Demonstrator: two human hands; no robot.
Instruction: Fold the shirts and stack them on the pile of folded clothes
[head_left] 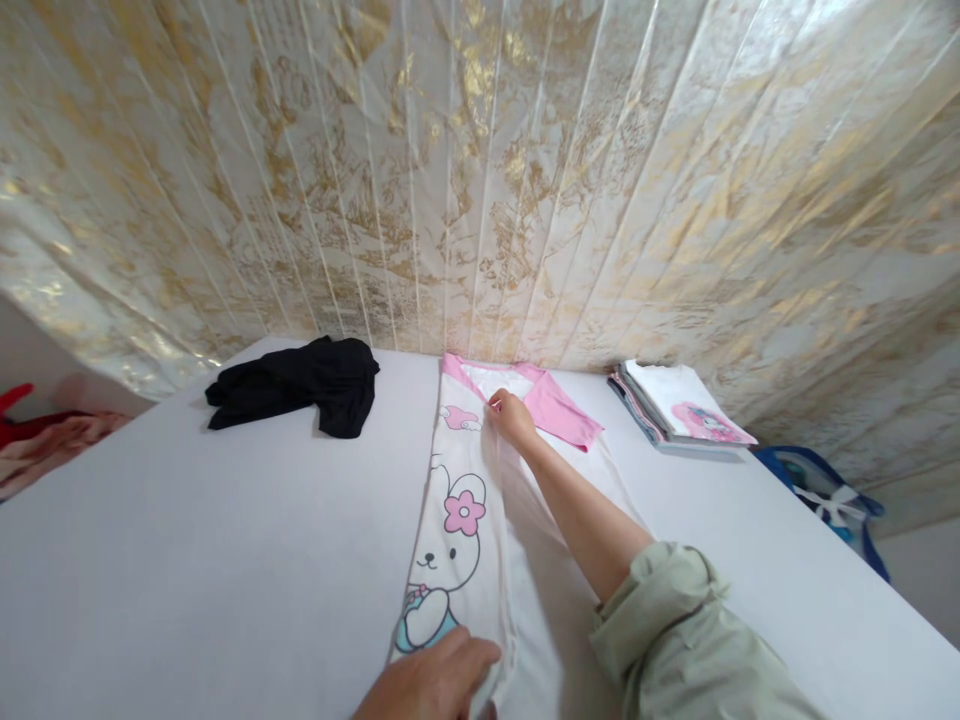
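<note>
In the lower middle of the frame, on the white desk [187,560], the white cotton T-shirt with pink sleeves and a rabbit print [457,520] lies part folded. Its long axis runs from the bottom edge up to the wall, collar pointing away. The right hand [513,417] pinches the folded edge by the collar and the left hand [431,680] has its fingers closed on the hem; the lengthwise fold should go best with both pulling the edge taut and straight along that axis.

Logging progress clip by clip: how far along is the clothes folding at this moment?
Done: a stack of folded clothes sits at the far right of the table. In hand: the bunny shirt has one side folded in and one pink sleeve still spread out. The right hand pinches near its collar and the left hand is at its hem. Left: the black garment lies crumpled, unfolded.
</note>
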